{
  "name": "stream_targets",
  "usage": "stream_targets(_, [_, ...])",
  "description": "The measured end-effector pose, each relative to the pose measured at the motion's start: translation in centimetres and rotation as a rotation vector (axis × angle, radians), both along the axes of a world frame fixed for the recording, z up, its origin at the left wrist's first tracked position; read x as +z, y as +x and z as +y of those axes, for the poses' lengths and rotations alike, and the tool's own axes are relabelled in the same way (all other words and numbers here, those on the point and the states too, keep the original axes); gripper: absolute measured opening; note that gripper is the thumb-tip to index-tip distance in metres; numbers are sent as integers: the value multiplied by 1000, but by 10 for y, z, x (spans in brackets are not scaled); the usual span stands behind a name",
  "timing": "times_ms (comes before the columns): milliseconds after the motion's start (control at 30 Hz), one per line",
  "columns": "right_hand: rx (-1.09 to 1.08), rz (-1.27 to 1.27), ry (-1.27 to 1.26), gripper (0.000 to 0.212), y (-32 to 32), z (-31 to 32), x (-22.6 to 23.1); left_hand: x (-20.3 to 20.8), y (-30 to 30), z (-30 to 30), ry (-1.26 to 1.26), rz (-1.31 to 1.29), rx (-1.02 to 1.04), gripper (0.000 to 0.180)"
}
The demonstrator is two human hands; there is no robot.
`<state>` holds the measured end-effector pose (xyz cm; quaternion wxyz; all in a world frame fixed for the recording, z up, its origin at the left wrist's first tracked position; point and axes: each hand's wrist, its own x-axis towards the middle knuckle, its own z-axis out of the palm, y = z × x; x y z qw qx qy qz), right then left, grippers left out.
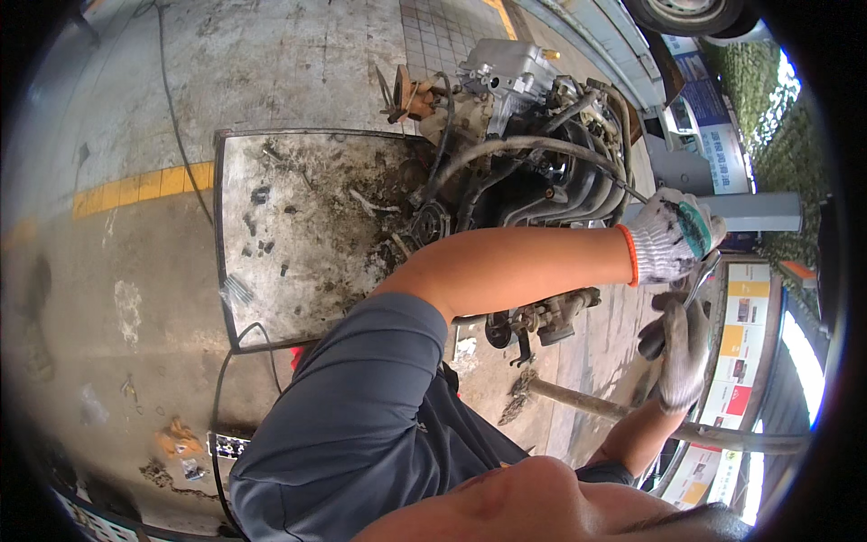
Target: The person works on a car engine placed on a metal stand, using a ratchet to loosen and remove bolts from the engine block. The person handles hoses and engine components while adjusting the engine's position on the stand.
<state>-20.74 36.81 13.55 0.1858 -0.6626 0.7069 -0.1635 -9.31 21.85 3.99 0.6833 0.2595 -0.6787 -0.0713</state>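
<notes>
My left hand (673, 237), in a stained white knit glove with an orange cuff and a green patch, is closed beyond the dirty car engine (560, 172). A thin metal rod (636, 193) runs from the engine side into its grip; the rest is hidden by the glove. Just below it, my right hand (684, 348), also gloved, is closed around a shiny metal wrench (702, 278), its fingers dark with grease. The wrench's upper end comes close to the left glove; whether they touch I cannot tell. A thick black hose (533, 142) arches over the engine's black intake pipes (578, 194).
A grimy metal-topped table (312, 244) with a dark rim lies left of the engine. Greasy metal parts (546, 321) sit under my left forearm. A wooden pole (587, 399) with a mop-like end crosses near my right arm. A black cable (172, 108) trails over the floor.
</notes>
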Motion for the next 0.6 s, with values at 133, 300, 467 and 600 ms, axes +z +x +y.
stream_targets(133, [14,468,-323,32,-40,-47,10,0,-18,5,53,-151,-212,19])
stream_targets(300, [-41,233,-171,28,-13,-25,-13,-2,1,9,19,-161,-29,18])
stream_targets(467, [152,769,-607,33,-61,-57,13,5,0,11,49,-271,-203,23])
stream_targets(600, [-21,633,-670,41,-73,-47,-12,5,-5,11,51,-64,-94,24])
